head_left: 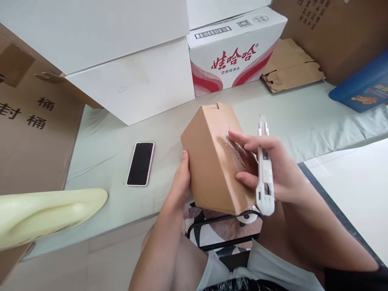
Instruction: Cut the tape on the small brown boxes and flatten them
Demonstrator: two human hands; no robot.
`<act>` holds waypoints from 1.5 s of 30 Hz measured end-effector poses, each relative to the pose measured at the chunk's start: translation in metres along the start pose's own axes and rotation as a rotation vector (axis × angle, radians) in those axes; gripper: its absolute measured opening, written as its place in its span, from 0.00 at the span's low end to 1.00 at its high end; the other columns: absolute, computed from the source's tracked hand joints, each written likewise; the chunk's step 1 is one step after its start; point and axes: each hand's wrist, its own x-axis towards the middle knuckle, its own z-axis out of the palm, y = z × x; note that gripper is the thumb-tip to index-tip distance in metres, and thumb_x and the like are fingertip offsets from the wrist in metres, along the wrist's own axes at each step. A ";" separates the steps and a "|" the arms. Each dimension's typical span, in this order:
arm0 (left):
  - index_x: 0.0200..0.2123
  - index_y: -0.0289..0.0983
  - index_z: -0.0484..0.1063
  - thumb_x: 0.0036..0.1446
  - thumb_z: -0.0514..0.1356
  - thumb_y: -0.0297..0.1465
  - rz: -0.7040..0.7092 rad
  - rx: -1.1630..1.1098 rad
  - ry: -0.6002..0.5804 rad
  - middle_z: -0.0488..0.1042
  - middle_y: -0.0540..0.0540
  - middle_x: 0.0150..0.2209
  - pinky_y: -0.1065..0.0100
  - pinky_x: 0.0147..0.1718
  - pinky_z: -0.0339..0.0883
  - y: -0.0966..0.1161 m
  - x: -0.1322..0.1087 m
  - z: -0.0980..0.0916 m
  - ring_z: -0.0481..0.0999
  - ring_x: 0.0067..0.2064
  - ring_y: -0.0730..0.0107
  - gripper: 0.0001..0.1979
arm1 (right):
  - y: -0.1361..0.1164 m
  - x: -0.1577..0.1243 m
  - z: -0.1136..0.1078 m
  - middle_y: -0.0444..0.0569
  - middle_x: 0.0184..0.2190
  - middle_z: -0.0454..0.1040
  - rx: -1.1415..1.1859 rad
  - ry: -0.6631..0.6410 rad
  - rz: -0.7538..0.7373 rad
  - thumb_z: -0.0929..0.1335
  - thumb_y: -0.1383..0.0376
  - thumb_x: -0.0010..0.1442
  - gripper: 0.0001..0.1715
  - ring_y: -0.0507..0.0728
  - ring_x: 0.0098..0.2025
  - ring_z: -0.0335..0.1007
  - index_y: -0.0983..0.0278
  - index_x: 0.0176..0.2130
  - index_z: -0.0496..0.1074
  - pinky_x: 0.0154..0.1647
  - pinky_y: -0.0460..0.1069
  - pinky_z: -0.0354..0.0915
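Observation:
A small brown cardboard box (201, 161) is held tilted above my lap, close to the edge of the cloth-covered surface. My left hand (182, 178) grips its left side, thumb up along the edge and the other fingers hidden beneath. My right hand (273, 165) holds a white utility knife (265, 173) across its fingers, blade end pointing away from me. The thumb and fingertips of that hand rest on the box's shiny, taped face. Whether the blade is out is hard to make out.
A phone (141, 163) lies on the pale green cloth (112, 129). White cartons (130, 85) and a red-and-white water carton (233, 60) stand behind. Flattened cardboard (291, 66) and a blue container (362, 87) are at the right. A pale yellow curved object (51, 214) juts in from the left.

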 end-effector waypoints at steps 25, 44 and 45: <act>0.64 0.48 0.63 0.59 0.61 0.36 0.019 0.299 0.019 0.79 0.47 0.48 0.65 0.45 0.75 0.009 0.008 -0.018 0.81 0.46 0.66 0.29 | 0.025 0.002 0.021 0.48 0.53 0.80 -0.094 0.226 0.092 0.71 0.68 0.65 0.18 0.62 0.63 0.75 0.53 0.51 0.66 0.71 0.66 0.65; 0.59 0.42 0.72 0.71 0.46 0.40 1.337 0.902 0.087 0.71 0.42 0.64 0.42 0.76 0.48 0.004 -0.006 -0.027 0.69 0.68 0.52 0.22 | -0.017 0.013 0.031 0.38 0.20 0.71 0.200 0.374 0.157 0.68 0.38 0.65 0.25 0.51 0.16 0.63 0.54 0.44 0.68 0.16 0.49 0.58; 0.59 0.43 0.72 0.71 0.46 0.40 1.354 0.893 0.094 0.71 0.42 0.64 0.43 0.76 0.48 0.002 -0.006 -0.024 0.70 0.67 0.54 0.22 | -0.019 0.013 0.031 0.39 0.21 0.72 0.220 0.360 0.215 0.68 0.34 0.62 0.31 0.52 0.17 0.64 0.53 0.48 0.67 0.15 0.49 0.57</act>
